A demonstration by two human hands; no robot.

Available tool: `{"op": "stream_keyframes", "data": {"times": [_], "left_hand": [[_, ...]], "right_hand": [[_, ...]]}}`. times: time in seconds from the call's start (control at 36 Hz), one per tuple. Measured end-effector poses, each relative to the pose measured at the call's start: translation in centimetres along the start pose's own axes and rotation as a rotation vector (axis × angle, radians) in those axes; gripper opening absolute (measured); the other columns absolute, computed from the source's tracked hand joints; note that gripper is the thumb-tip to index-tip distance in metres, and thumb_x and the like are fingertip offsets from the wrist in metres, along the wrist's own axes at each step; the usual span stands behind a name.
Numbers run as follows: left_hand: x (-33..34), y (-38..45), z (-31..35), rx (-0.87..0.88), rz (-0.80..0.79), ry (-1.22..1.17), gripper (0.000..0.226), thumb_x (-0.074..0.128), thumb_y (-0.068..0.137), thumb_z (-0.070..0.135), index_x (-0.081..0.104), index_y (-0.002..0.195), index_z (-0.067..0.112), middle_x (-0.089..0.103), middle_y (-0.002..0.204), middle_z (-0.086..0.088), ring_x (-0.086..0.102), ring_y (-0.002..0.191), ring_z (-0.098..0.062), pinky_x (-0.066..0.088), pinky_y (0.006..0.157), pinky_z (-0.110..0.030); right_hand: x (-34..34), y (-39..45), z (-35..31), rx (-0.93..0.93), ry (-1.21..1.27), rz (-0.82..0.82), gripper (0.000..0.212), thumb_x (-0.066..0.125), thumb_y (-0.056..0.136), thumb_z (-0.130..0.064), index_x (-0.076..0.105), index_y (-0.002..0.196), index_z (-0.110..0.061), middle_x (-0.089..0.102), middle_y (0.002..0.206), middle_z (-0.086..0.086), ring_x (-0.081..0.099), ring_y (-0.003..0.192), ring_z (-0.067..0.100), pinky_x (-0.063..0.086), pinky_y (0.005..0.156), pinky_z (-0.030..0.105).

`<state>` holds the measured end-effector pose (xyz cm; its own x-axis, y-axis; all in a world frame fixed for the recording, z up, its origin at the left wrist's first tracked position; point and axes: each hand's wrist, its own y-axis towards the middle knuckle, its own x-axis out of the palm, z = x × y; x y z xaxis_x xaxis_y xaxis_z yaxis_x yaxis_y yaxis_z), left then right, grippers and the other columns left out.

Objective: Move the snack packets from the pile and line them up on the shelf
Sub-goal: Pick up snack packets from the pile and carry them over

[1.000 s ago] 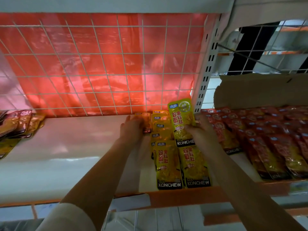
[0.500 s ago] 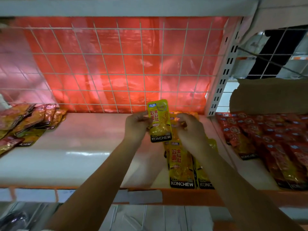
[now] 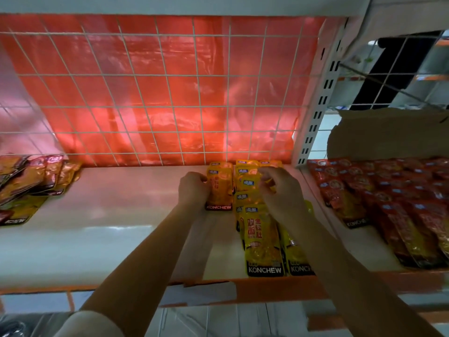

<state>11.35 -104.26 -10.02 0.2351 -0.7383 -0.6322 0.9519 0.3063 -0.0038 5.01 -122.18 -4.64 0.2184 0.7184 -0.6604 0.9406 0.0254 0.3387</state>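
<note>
Left hand [image 3: 193,188] is grasping a yellow packet [image 3: 220,186] by its left edge, setting it flat at the far end of the shelf [image 3: 109,229], just left of the lined-up yellow row [image 3: 263,237]. Right hand [image 3: 279,190] is pinching a packet top in that row. Judged: light, limp, glossy foil pouches, likely slippery; edges or sealed tops are offering the surest hold. The pile [image 3: 31,181] is lying far left.

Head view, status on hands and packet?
Left hand grips yellow packet on shelf. Right hand on neighbouring yellow rows. Nothing in the way.
</note>
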Motion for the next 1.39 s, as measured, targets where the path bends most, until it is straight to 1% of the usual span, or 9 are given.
{"op": "stream_keyframes", "data": {"times": [0.14,0.39,0.58,0.72,0.81,0.97,1.08,1.22,1.39], "left_hand": [[-0.4,-0.7,0.3,0.039,-0.034,0.060,0.037,0.062,0.086,0.014,0.060,0.121,0.002,0.062,0.121,-0.017,0.058,0.109,-0.030,0.048,0.095,-0.036],[-5.5,-2.2,-2.2,0.266,-0.018,0.287,0.039,0.053,0.093,0.025,0.054,0.131,0.016,0.059,0.124,-0.005,0.056,0.109,-0.021,0.041,0.093,-0.027],[-15.7,-3.3,-8.1,0.349,0.141,0.460,0.039,0.047,0.094,0.024,0.052,0.132,0.015,0.056,0.119,-0.007,0.056,0.107,-0.029,0.046,0.088,-0.038],[-23.8,-3.7,-14.1,0.368,0.221,0.486,0.034,0.048,0.091,0.019,0.061,0.119,0.005,0.061,0.115,-0.018,0.055,0.109,-0.036,0.049,0.087,-0.043],[-28.7,-3.6,-18.2,0.361,0.267,0.462,0.027,0.055,0.085,0.015,0.068,0.106,0.007,0.066,0.104,-0.016,0.060,0.098,-0.038,0.053,0.075,-0.043],[-37.8,-2.3,-25.8,0.260,0.318,0.498,0.028,0.055,0.089,0.014,0.064,0.114,0.006,0.062,0.108,-0.017,0.056,0.100,-0.037,0.049,0.075,-0.040],[-42.1,-0.4,-29.9,0.220,0.351,0.479,0.036,0.048,0.081,0.018,0.067,0.106,-0.001,0.063,0.097,-0.023,0.060,0.088,-0.041,0.052,0.066,-0.045],[-44.9,3.4,-32.8,0.167,0.302,0.475,0.027,0.054,0.085,0.008,0.064,0.108,-0.001,0.060,0.102,-0.022,0.056,0.096,-0.037,0.042,0.076,-0.035],[-45.2,8.1,-35.0,0.149,0.207,0.423,0.052,0.051,0.086,0.004,0.047,0.137,0.015,0.053,0.128,-0.019,0.052,0.114,-0.035,0.040,0.095,-0.038]], "right_hand": [[0.6,0.2,-0.7,-0.025,-0.010,-0.008,0.032,0.052,0.090,-0.003,0.060,0.120,-0.006,0.061,0.110,0.011,0.054,0.099,0.019,0.038,0.079,0.023],[4.9,0.7,-5.2,-0.190,-0.055,-0.035,0.029,0.059,0.080,0.004,0.066,0.108,0.001,0.065,0.103,0.021,0.059,0.099,0.036,0.044,0.086,0.037],[13.5,0.5,-12.0,-0.293,-0.094,-0.187,0.032,0.054,0.085,-0.002,0.063,0.116,-0.004,0.060,0.115,0.017,0.051,0.111,0.035,0.039,0.098,0.038],[20.8,-0.3,-18.4,-0.310,-0.099,-0.237,0.030,0.055,0.085,-0.003,0.065,0.113,-0.003,0.061,0.107,0.020,0.052,0.105,0.038,0.038,0.091,0.035],[25.2,-0.8,-22.3,-0.321,-0.083,-0.266,0.030,0.050,0.086,-0.008,0.065,0.112,-0.004,0.061,0.105,0.020,0.054,0.102,0.038,0.039,0.088,0.034],[32.7,-2.2,-29.6,-0.364,-0.058,-0.361,0.026,0.051,0.086,-0.003,0.066,0.107,-0.006,0.061,0.103,0.016,0.052,0.102,0.031,0.040,0.082,0.033],[37.0,-2.4,-33.4,-0.365,-0.079,-0.389,0.021,0.051,0.088,-0.011,0.068,0.101,-0.011,0.061,0.097,0.011,0.055,0.096,0.028,0.045,0.078,0.032],[39.8,-2.9,-36.3,-0.354,-0.149,-0.399,0.025,0.047,0.091,-0.013,0.062,0.109,-0.005,0.056,0.104,0.012,0.049,0.102,0.028,0.046,0.084,0.036],[42.6,-2.9,-38.0,-0.471,-0.215,-0.397,0.034,0.044,0.092,-0.015,0.057,0.123,-0.011,0.054,0.115,0.005,0.045,0.108,0.023,0.038,0.088,0.032]]}}
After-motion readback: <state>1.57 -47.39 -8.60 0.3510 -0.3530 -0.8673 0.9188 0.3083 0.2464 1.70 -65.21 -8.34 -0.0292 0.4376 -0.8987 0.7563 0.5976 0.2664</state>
